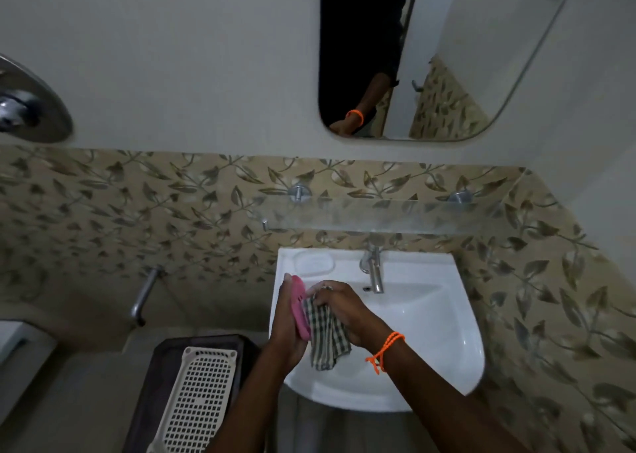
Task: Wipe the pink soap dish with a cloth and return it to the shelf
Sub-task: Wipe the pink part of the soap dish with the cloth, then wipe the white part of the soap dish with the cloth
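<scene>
The oval pink plastic soap dish (pixel 300 309) stands on edge over the white ceramic basin (pixel 430 321), clasped in the grip of the left hand (pixel 287 328), palm against its back. At its 3 o'clock side the right hand (pixel 347 309) presses a green-and-white checked cloth (pixel 327 339) against the dish, fingers closed on the fabric. The glass wall shelf (pixel 378 216) sits at 12 o'clock, above the chrome tap (pixel 375 270).
</scene>
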